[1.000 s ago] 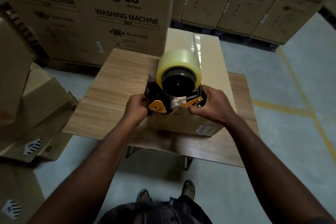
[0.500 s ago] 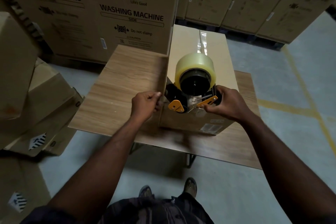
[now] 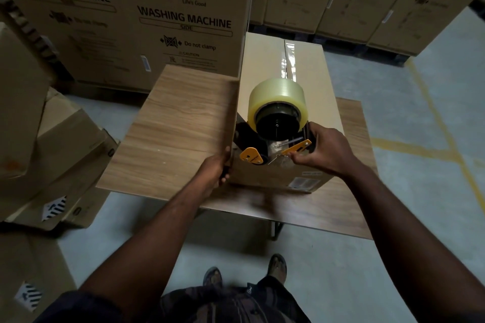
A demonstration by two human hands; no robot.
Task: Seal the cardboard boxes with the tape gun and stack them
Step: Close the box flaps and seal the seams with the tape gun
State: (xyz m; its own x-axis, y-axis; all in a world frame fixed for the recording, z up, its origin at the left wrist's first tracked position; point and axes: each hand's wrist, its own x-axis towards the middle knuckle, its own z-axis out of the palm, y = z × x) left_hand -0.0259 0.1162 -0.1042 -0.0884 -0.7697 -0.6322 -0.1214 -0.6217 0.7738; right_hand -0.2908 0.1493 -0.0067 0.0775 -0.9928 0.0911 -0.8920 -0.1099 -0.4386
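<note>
- Head cam, watching remotely: the cardboard box (image 3: 309,78) stands on the right part of the wooden counter (image 3: 178,134), its long side running from near to far.
- The tape gun (image 3: 273,139) sits at the near end of the box top. Its black body and orange bits hang over the near face.
- The roll of clear tape (image 3: 278,102) on the gun is up top and faces me, pretty fat looking.
- My guy's right hand (image 3: 322,155) is curled round the gun's handle on the right side, with the fingertips pinching in by the orange bar.
- The left hand (image 3: 214,169) grips the near left corner of the box, fingers wrapped round the edge and thumb up against it.
- A shiny tape strip (image 3: 288,60) runs down the top seam from the far edge toward the roll.
- On the far side there are big LG washing machine cartons (image 3: 131,21), with more of them lined up to the far right.
- Left of the counter is a pile of plain boxes (image 3: 52,139), some with striped arrow marks.
- The floor has a yellow line (image 3: 433,118) painted on the right.
</note>
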